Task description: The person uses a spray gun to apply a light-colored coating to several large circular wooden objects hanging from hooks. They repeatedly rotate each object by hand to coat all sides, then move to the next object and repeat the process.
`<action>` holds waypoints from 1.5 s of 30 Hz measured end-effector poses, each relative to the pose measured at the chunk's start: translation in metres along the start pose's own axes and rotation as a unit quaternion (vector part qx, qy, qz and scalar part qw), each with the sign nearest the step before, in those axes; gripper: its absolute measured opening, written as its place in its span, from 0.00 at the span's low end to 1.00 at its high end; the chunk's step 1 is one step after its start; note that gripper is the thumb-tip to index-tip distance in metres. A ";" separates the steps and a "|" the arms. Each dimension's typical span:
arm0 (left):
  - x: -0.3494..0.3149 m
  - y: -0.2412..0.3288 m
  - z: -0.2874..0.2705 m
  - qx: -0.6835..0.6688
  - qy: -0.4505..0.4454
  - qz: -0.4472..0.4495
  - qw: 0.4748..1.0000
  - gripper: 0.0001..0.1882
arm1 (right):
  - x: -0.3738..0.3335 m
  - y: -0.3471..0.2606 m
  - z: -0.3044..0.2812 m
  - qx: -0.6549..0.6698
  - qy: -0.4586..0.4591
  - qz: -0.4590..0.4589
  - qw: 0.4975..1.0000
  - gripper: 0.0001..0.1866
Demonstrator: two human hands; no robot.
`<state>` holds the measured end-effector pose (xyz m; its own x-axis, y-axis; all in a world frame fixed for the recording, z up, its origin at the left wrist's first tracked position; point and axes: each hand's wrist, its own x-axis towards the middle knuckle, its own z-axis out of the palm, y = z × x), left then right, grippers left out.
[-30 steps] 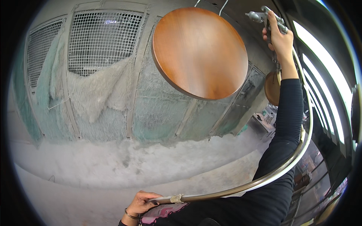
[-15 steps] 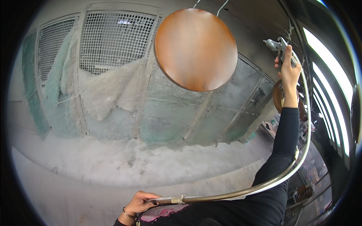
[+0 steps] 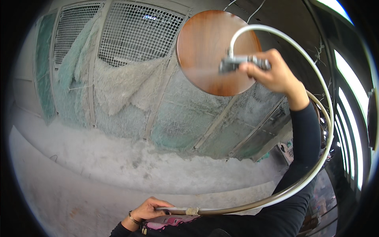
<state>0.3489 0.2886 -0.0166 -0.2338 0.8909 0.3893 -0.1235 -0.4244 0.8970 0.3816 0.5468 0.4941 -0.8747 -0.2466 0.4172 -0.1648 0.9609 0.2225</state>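
My right hand (image 3: pixel 274 75) is closed around a spray gun (image 3: pixel 241 63), held in front of a round brown wooden panel (image 3: pixel 215 35). The gun is tipped sideways, and a faint mist shows to the left of its nozzle. From the gun a white hose (image 3: pixel 276 32) arches up and round past my right forearm, then runs across my body. Low in the view, my left hand (image 3: pixel 151 208) grips the hoses, white and brownish ones bound together with tape (image 3: pixel 192 211). The panel hangs from thin wires (image 3: pixel 256 12) at its top.
Behind the panel stands a wall of dusty greenish filter sheets (image 3: pixel 189 118) with a white grid (image 3: pixel 138 33) above. Pale dust covers the floor (image 3: pixel 130 166). Bright light tubes (image 3: pixel 349 94) line the right side, and clutter shows at the lower right.
My right hand has swung left and turned the spray gun from beside the panel to in front of it. The hose now loops higher, mist has appeared, and the whole view has shifted slightly.
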 end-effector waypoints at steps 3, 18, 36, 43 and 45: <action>0.000 -0.003 0.002 -0.028 0.015 0.004 0.999 0.15 | 0.037 0.011 -0.002 -0.028 0.150 -0.036 0.988 0.20; -0.010 -0.002 -0.007 -0.079 -0.003 0.008 0.997 0.17 | 0.013 -0.021 -0.036 0.062 0.041 0.004 0.997 0.26; 0.028 -0.036 0.003 -0.041 0.020 0.040 0.998 0.17 | 0.033 0.043 -0.031 -0.012 0.098 -0.039 0.994 0.20; 0.064 -0.060 0.023 -0.053 0.067 0.034 0.996 0.18 | 0.003 0.088 -0.032 -0.085 0.121 -0.092 0.985 0.17; 0.079 -0.069 0.025 -0.027 0.057 0.037 0.997 0.18 | -0.041 0.094 -0.024 0.051 0.012 -0.135 0.990 0.21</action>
<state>0.3631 0.3921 -0.0426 -0.3525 0.8339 0.4248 -0.1524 -0.4990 0.8531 0.4132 0.6439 0.5194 -0.7819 -0.4972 0.3760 -0.4363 0.8673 0.2394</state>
